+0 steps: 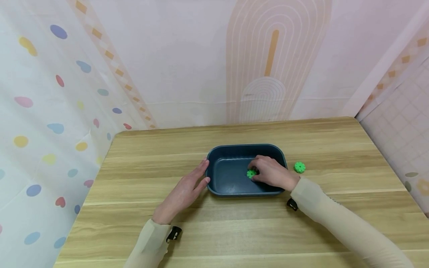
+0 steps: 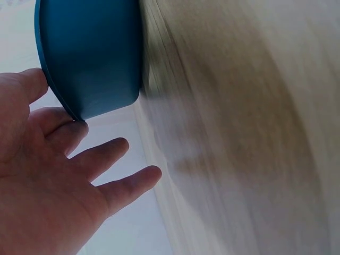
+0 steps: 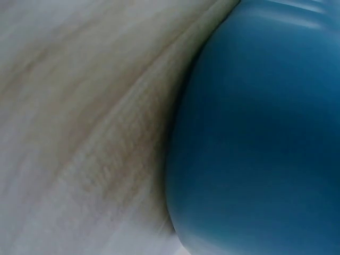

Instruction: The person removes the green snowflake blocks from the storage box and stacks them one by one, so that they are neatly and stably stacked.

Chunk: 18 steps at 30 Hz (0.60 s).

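A dark blue rectangular tub (image 1: 228,178) with rounded corners stands on the wooden table. Inside it, my right hand (image 1: 269,172) pinches a small green notched disc (image 1: 251,174) between thumb and fingers, low over the tub's floor. At the tub's left end is my left hand (image 1: 184,191), its fingertips and thumb against the rim, with the fingers loosely extended. In the left wrist view the fingers (image 2: 101,158) are spread, some touching the tub's edge. Only the tub's outer wall (image 3: 255,143) and the table show in the right wrist view; the right hand is hidden there.
More green notched plastic (image 1: 299,167) lies on the table just right of the tub. The wood-grain table (image 1: 234,230) reaches back to a patterned curtain (image 1: 187,74), with further curtains at both sides.
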Each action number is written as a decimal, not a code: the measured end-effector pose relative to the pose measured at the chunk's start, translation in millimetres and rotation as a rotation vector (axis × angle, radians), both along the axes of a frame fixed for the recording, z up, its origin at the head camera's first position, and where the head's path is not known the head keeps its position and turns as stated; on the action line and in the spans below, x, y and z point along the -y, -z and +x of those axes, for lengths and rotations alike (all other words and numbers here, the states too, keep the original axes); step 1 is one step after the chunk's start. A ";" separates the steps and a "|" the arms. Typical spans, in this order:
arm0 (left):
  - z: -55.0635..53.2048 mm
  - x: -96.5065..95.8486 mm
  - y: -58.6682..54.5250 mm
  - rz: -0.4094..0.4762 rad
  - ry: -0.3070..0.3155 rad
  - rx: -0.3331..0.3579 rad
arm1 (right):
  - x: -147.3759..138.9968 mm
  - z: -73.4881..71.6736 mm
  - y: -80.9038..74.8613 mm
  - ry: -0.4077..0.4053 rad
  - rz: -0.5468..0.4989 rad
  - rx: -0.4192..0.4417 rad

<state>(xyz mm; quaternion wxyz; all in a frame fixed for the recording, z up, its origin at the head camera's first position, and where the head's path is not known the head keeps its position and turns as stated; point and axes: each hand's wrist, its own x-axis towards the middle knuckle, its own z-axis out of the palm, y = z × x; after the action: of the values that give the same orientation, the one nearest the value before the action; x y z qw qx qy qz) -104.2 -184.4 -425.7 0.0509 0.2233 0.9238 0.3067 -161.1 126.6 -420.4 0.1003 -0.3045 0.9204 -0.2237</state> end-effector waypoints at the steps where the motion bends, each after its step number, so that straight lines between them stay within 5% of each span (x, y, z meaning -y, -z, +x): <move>1: 0.0 0.0 0.1 0.000 0.000 -0.001 | 0.1 0.0 -0.3 -0.004 0.000 0.001; 18: -0.4 -0.2 0.1 0.004 -0.002 -0.001 | 3.6 0.6 1.8 0.010 0.019 0.013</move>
<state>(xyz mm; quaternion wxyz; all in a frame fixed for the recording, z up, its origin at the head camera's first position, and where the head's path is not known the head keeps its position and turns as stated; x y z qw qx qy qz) -104.6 -184.2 -425.7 0.0497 0.2226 0.9235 0.3084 -160.4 123.0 -422.2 0.1082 -0.2973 0.9233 -0.2176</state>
